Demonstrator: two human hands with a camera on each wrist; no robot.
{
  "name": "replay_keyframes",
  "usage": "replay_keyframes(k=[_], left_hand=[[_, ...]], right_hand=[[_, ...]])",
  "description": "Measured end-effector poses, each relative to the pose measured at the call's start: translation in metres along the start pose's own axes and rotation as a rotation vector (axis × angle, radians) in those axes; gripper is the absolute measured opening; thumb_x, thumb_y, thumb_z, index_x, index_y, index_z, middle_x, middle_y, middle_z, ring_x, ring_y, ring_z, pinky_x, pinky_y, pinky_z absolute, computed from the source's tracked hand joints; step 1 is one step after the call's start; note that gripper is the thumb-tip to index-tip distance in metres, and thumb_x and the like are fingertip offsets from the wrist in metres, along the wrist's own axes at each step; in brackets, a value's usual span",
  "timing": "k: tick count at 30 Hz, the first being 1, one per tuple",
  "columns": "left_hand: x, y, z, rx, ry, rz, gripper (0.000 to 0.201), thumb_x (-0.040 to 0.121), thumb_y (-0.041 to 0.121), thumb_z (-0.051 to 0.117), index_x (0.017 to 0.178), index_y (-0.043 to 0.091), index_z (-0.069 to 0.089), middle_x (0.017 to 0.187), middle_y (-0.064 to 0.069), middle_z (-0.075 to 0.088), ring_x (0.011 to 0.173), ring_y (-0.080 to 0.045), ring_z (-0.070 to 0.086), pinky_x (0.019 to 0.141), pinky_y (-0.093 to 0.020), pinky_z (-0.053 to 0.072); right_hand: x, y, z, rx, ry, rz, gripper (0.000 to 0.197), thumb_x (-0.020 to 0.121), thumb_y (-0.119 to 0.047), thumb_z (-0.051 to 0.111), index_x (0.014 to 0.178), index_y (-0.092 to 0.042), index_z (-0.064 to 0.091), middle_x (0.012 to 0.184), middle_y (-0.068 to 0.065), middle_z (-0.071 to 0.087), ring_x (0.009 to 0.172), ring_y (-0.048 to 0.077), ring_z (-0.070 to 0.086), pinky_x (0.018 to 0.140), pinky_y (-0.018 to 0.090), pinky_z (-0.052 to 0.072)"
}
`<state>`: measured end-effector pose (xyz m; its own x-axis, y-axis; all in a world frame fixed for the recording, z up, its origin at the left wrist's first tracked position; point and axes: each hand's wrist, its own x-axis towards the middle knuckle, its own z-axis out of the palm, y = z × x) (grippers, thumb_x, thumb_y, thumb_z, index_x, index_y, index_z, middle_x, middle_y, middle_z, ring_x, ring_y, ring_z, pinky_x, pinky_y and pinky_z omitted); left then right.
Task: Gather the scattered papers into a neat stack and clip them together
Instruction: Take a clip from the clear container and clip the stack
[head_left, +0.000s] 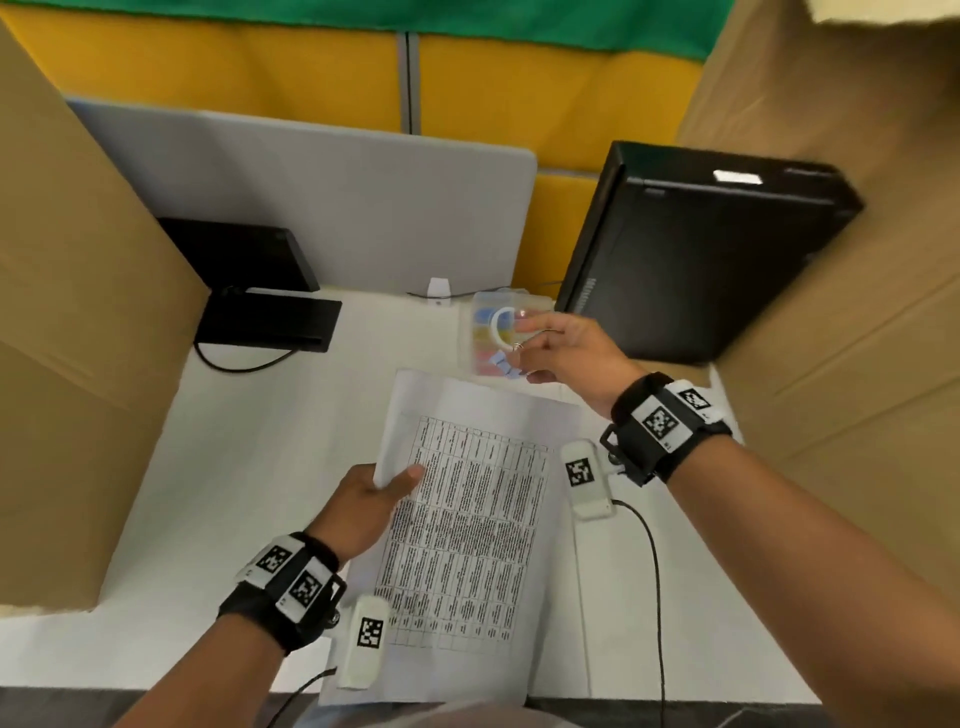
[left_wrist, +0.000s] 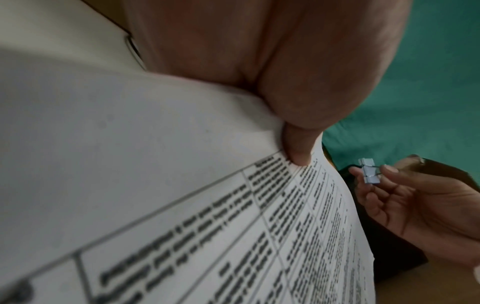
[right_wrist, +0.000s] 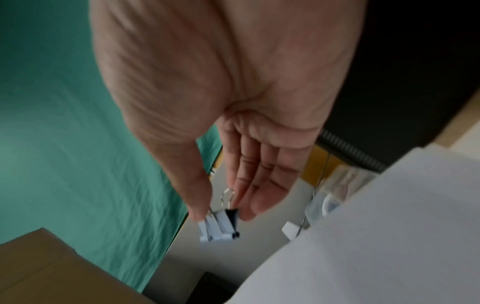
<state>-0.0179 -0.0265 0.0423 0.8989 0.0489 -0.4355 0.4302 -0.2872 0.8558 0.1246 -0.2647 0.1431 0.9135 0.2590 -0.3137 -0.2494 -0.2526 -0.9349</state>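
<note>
A stack of white papers (head_left: 467, 519) with a printed table on top is lifted off the white table (head_left: 249, 441). My left hand (head_left: 374, 493) grips its left edge, thumb (left_wrist: 298, 148) pressed on the top sheet (left_wrist: 155, 164). My right hand (head_left: 561, 353) hovers beyond the stack's far right corner and pinches a small pale blue binder clip (head_left: 504, 364) between thumb and fingertips. The clip (right_wrist: 221, 224) hangs with its wire handles up, also seen as the clip (left_wrist: 370, 171) beside the paper edge. The papers (right_wrist: 376, 236) fill the right wrist view's lower right.
A clear plastic box (head_left: 493, 322) of coloured clips sits just behind my right hand. A black computer tower (head_left: 701, 249) stands at the right, a black device (head_left: 270, 322) with a cable at the left. Cardboard walls (head_left: 78, 312) flank the table; a grey panel (head_left: 337, 197) backs it.
</note>
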Motion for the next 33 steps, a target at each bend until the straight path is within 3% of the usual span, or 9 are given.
replay_keyframes(k=[3,7,11,16,18,21,26,29,33], left_hand=[[0.004,0.012,0.012,0.000,-0.008,0.043,0.045,0.090,0.049,0.058,0.058,0.017,0.054,0.040,0.012,0.048,0.044,-0.002,0.048,0.058,-0.025,0.040],[0.005,0.025,0.024,0.000,-0.032,0.073,0.045,0.093,0.043,0.057,0.055,0.020,0.049,0.035,0.011,0.044,0.036,0.002,0.044,0.053,-0.024,0.037],[0.005,0.034,0.029,0.012,-0.060,0.075,0.043,0.090,0.047,0.057,0.062,0.014,0.060,0.039,0.010,0.050,0.039,0.001,0.047,0.055,-0.025,0.041],[0.001,0.042,0.031,0.050,-0.025,0.091,0.047,0.094,0.039,0.057,0.052,0.024,0.043,0.030,0.008,0.037,0.028,-0.001,0.036,0.048,-0.022,0.032],[0.000,0.043,0.029,0.065,-0.001,0.095,0.052,0.094,0.037,0.058,0.047,0.027,0.038,0.028,0.006,0.029,0.025,-0.003,0.029,0.041,-0.017,0.029],[-0.001,0.044,0.027,0.067,-0.022,0.084,0.062,0.095,0.037,0.058,0.034,0.025,0.047,0.031,0.006,0.028,0.027,-0.003,0.028,0.042,-0.018,0.028],[-0.003,0.047,0.026,0.062,-0.034,0.104,0.048,0.096,0.034,0.055,0.049,0.026,0.044,0.029,0.006,0.035,0.027,-0.002,0.034,0.040,-0.011,0.030],[-0.006,0.050,0.026,0.067,-0.033,0.102,0.047,0.095,0.036,0.055,0.051,0.025,0.043,0.031,0.006,0.033,0.028,-0.002,0.032,0.042,-0.015,0.030],[-0.011,0.053,0.029,0.075,-0.013,0.073,0.050,0.096,0.034,0.056,0.049,0.028,0.040,0.029,0.005,0.028,0.025,-0.004,0.028,0.038,-0.012,0.027]], right_hand=[[-0.010,-0.006,-0.022,-0.133,-0.007,-0.008,0.033,0.081,0.005,0.077,0.113,0.005,0.069,0.109,0.011,0.068,0.087,0.018,0.067,0.071,0.022,0.059],[-0.015,-0.010,-0.040,-0.215,0.021,-0.001,0.024,0.079,0.003,0.080,0.101,0.006,0.073,0.107,0.022,0.075,0.089,0.023,0.069,0.071,0.025,0.058],[-0.018,-0.017,-0.039,-0.264,0.020,0.012,0.020,0.075,0.002,0.083,0.094,0.002,0.076,0.096,0.005,0.075,0.084,0.017,0.069,0.064,0.020,0.058],[-0.014,-0.023,-0.030,-0.358,0.021,0.032,0.012,0.074,0.001,0.084,0.085,0.000,0.078,0.088,-0.002,0.069,0.074,0.007,0.063,0.054,0.013,0.053],[-0.013,-0.025,-0.026,-0.405,0.032,0.005,0.008,0.076,0.001,0.083,0.082,-0.001,0.078,0.079,0.000,0.070,0.069,0.009,0.063,0.058,0.017,0.055],[-0.010,-0.028,-0.022,-0.519,0.053,-0.015,0.006,0.077,-0.004,0.084,0.081,-0.004,0.079,0.081,0.001,0.074,0.075,0.011,0.064,0.078,0.031,0.058],[-0.008,-0.032,-0.020,-0.634,0.001,0.021,0.004,0.077,-0.006,0.083,0.080,-0.006,0.079,0.081,0.003,0.075,0.071,0.010,0.064,0.070,0.028,0.053],[-0.005,-0.037,-0.023,-0.673,-0.052,0.073,0.008,0.076,-0.007,0.083,0.076,-0.010,0.076,0.079,0.003,0.074,0.068,0.012,0.065,0.067,0.027,0.055],[0.000,-0.042,-0.029,-0.672,-0.147,0.142,0.013,0.075,-0.008,0.085,0.085,-0.006,0.077,0.087,0.008,0.078,0.075,0.015,0.071,0.081,0.030,0.062]])
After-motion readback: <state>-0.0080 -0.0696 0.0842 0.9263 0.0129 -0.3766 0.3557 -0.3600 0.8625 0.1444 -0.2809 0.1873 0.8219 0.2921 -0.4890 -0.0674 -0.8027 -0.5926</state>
